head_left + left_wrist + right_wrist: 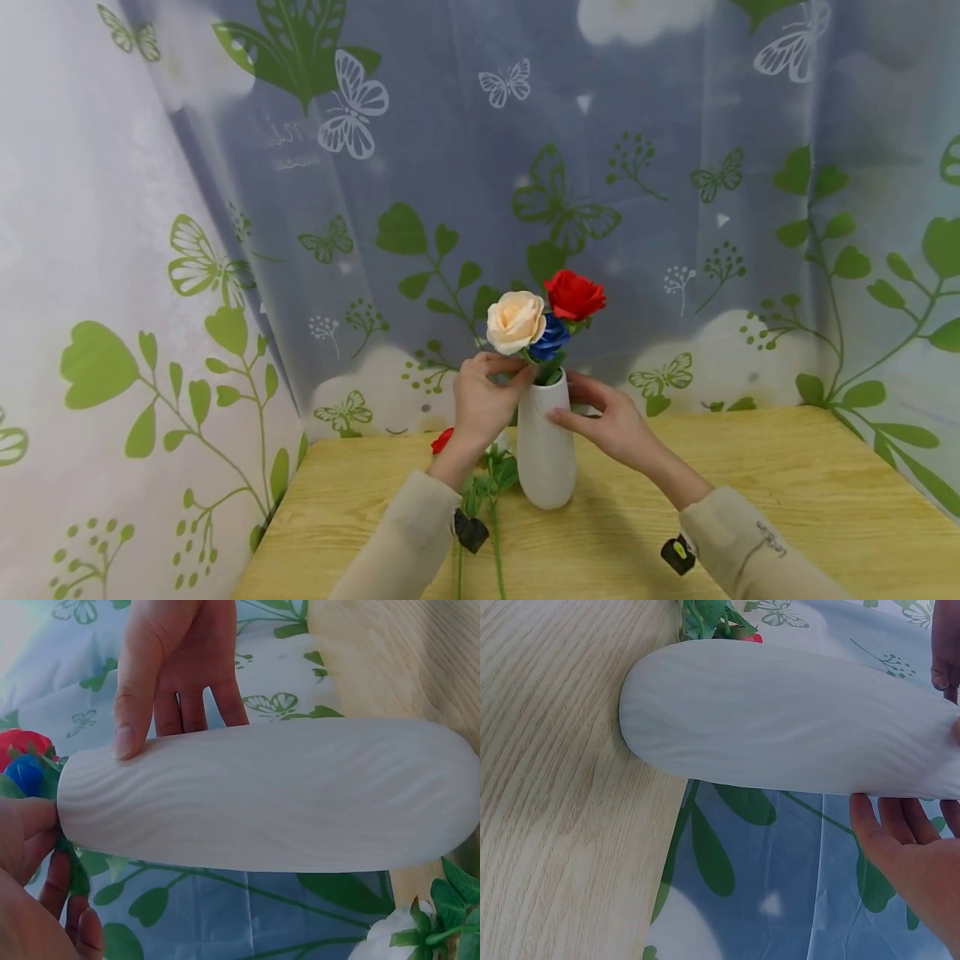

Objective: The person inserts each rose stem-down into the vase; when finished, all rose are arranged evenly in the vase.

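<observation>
A white vase [546,454] with wavy ridges stands upright on the table. Out of its mouth rise a red rose [575,295] and a blue rose [552,337], with a cream rose [515,322] at their left. Just below the cream bloom, my left hand [486,395] pinches its stem at the vase's rim; the stem itself is mostly hidden by the fingers. My right hand [617,423] holds the vase's upper right side, thumb in front and fingers behind. In the left wrist view, that thumb presses on the vase wall [270,799] near the mouth.
Left of the vase, a white flower [386,937] and another red flower [442,440] lie on the wooden table [750,492], their green stems [495,542] pointing toward me. A patterned curtain [450,167] hangs behind the table and along its sides.
</observation>
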Available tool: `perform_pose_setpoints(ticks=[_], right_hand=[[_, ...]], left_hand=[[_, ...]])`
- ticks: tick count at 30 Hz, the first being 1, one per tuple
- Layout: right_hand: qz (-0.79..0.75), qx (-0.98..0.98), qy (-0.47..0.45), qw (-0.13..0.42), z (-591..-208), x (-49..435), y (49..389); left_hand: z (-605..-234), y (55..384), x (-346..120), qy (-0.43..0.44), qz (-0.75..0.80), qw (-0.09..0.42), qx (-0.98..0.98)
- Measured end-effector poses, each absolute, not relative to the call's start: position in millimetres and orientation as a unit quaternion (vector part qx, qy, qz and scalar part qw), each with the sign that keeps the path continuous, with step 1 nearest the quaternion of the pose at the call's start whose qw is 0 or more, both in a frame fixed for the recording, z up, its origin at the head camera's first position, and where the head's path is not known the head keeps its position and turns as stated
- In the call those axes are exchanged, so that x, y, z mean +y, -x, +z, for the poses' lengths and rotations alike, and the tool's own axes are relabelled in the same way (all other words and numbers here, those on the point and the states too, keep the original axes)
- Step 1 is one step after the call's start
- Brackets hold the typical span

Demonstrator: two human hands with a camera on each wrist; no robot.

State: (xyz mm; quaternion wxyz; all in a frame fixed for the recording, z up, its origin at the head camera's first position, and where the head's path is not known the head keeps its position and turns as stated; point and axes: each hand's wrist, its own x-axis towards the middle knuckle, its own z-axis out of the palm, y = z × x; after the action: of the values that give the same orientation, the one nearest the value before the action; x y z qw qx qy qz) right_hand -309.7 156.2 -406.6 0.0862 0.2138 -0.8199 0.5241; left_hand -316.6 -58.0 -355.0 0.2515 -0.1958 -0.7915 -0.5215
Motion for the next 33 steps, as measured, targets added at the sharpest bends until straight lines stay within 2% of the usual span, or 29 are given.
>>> perform_pose_setpoints(ticks=[8,17,25,33], right_hand=[[0.530,-0.817,-0.215,0.080,-406.7,154.8,309.4],[0.518,-0.824,-0.215,0.085,-408.6,153.3,308.8],[0.515,-0.824,-0.219,0.091,-409.8,153.8,309.6],[0.517,-0.824,-0.214,0.088,-410.0,154.4,310.1]], left_hand=[[-356.7,319.0,-63.2,0.193,-0.534,0.214,-0.795],[-353.3,326.1,-70.4,0.174,-0.581,0.124,-0.786],[-356.2,326.9,-73.4,0.168,-0.606,0.104,-0.771],[-364.0,324.7,-90.6,0.172,-0.635,0.044,-0.752]])
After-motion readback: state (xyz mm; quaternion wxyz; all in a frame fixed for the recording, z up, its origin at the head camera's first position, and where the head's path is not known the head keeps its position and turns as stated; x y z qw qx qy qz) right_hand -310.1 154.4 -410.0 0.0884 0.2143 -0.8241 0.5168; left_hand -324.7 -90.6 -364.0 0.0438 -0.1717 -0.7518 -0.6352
